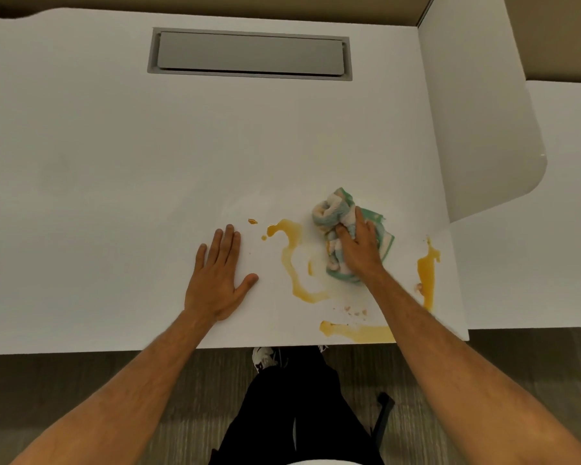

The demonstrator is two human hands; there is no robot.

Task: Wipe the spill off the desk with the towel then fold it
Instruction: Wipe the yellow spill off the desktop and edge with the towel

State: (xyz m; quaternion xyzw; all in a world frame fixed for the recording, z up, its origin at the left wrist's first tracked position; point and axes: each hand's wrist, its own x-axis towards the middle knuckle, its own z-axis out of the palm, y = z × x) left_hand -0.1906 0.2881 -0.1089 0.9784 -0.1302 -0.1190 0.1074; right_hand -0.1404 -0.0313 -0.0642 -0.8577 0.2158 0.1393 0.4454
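A crumpled towel [332, 213] with green, white and peach stripes lies on the white desk [114, 162] right of centre. My right hand [359, 246] presses down on it and grips its folds. Orange liquid spill [292, 260] curves in a streak just left of the towel. More of the liquid runs along the desk's front edge and in a streak near its right edge. Small drops sit further left. My left hand [218, 273] rests flat on the desk, fingers spread, left of the spill and holding nothing.
A grey cable hatch [249, 55] is set into the desk at the back. A white partition panel [477, 112] stands at the right. Small crumbs [354, 310] lie near my right forearm. Below the desk's front edge are my dark trousers and the carpet.
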